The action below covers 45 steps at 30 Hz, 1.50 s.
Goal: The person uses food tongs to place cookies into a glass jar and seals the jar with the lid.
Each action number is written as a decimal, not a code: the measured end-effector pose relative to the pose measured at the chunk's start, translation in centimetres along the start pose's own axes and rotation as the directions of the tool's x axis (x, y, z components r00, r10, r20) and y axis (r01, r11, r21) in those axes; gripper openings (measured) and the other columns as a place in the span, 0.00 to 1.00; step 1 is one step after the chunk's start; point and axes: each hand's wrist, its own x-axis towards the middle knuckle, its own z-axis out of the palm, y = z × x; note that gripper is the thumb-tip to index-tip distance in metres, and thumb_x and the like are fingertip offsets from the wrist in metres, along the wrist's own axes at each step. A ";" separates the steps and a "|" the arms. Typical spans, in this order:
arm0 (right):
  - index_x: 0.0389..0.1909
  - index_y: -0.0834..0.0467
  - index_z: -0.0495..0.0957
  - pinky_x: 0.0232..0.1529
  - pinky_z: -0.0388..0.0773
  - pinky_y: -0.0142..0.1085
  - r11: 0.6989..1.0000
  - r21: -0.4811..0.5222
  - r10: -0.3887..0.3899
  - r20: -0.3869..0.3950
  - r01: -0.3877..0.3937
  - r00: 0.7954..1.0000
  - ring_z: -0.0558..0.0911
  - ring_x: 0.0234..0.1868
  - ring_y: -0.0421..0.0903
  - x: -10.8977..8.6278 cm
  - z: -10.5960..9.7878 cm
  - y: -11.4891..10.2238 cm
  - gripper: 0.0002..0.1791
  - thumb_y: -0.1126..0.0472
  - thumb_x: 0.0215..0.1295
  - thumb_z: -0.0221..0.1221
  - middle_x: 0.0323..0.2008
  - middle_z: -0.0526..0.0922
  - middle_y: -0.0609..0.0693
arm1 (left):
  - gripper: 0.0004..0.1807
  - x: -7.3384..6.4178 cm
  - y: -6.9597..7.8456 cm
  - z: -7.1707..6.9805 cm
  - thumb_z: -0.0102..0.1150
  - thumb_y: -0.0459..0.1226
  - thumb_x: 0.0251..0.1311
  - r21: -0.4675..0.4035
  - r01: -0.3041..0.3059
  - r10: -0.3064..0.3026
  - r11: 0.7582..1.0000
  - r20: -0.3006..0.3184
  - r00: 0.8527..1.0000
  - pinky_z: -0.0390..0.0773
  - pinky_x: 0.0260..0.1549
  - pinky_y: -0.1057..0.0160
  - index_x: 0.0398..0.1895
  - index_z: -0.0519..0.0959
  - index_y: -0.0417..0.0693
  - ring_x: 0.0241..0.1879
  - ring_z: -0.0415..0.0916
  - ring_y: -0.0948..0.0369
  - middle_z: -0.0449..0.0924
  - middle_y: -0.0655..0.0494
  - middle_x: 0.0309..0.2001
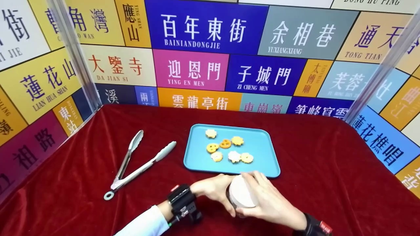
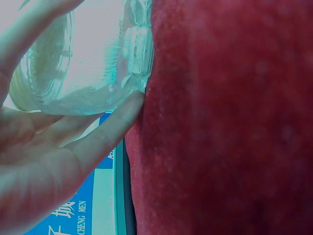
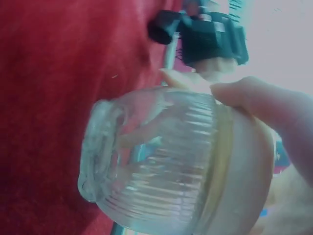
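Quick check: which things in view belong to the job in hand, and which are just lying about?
In the job:
clear jar, held by the left grip
pale lid, on the jar, held by the right grip

Not held, seemingly just lying about:
metal tongs, left of the tray
blue tray
seven snack pieces on it
red cloth underneath
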 end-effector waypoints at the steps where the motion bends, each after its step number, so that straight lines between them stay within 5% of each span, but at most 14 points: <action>1: 0.53 0.62 0.67 0.39 0.69 0.34 0.999 0.040 -0.001 0.021 0.000 1.000 0.67 0.43 0.40 0.0 -0.2 0.2 0.42 0.43 0.37 0.67 0.43 0.69 0.48 | 0.45 0.0 0.0 0.0 0.77 0.44 0.25 0.002 -0.006 0.006 1.000 0.002 1.000 0.66 0.45 0.75 0.56 0.68 0.53 0.43 0.68 0.74 0.74 0.67 0.45; 17: 0.61 0.57 0.59 0.47 0.67 0.35 0.940 0.335 -0.146 0.222 0.066 0.964 0.67 0.51 0.41 0.6 -1.2 1.9 0.43 0.53 0.42 0.67 0.55 0.63 0.46 | 0.39 0.1 0.1 -0.1 0.77 0.44 0.26 0.043 -0.001 0.001 0.999 0.011 1.000 0.66 0.44 0.75 0.49 0.70 0.51 0.41 0.69 0.73 0.74 0.66 0.42; 20: 0.61 0.59 0.59 0.47 0.68 0.36 0.960 0.274 -0.124 0.205 0.065 0.971 0.66 0.51 0.42 0.5 -1.1 1.5 0.46 0.45 0.43 0.67 0.54 0.63 0.48 | 0.40 0.1 0.1 0.0 0.77 0.44 0.26 0.033 0.000 -0.001 0.999 0.013 1.000 0.66 0.44 0.75 0.50 0.70 0.51 0.41 0.69 0.73 0.74 0.66 0.42; 24: 0.59 0.62 0.62 0.44 0.70 0.38 0.998 0.053 0.014 0.101 -0.020 0.995 0.68 0.49 0.43 0.4 -0.6 0.1 0.52 0.31 0.37 0.61 0.50 0.67 0.51 | 0.42 0.0 0.1 0.0 0.77 0.44 0.26 0.012 0.022 -0.022 1.000 0.009 1.000 0.66 0.43 0.75 0.54 0.69 0.52 0.42 0.69 0.73 0.75 0.66 0.44; 30: 0.50 0.67 0.69 0.36 0.69 0.38 0.980 -0.170 0.102 0.001 -0.100 0.995 0.69 0.39 0.46 0.3 0.1 -1.3 0.47 0.29 0.42 0.56 0.39 0.70 0.52 | 0.44 -0.1 0.2 -0.1 0.77 0.45 0.26 0.014 0.036 -0.036 0.999 0.002 0.999 0.68 0.41 0.75 0.54 0.69 0.52 0.40 0.69 0.72 0.75 0.66 0.42; 38: 0.47 0.62 0.71 0.34 0.70 0.34 0.995 -0.059 0.080 0.025 -0.079 0.996 0.68 0.38 0.41 0.5 -0.2 -0.5 0.36 0.41 0.41 0.64 0.37 0.70 0.48 | 0.45 0.0 0.0 -0.1 0.77 0.44 0.26 0.014 0.004 -0.004 1.000 0.010 1.000 0.66 0.44 0.75 0.55 0.67 0.51 0.42 0.68 0.72 0.73 0.66 0.45; 45: 0.48 0.62 0.71 0.37 0.70 0.33 0.999 0.036 0.021 0.053 -0.023 0.998 0.69 0.41 0.38 0.9 -1.0 0.3 0.37 0.45 0.37 0.66 0.41 0.71 0.47 | 0.44 0.1 0.0 -0.1 0.77 0.44 0.25 0.014 -0.005 0.004 1.000 0.004 1.000 0.66 0.45 0.74 0.54 0.67 0.51 0.44 0.68 0.72 0.74 0.65 0.45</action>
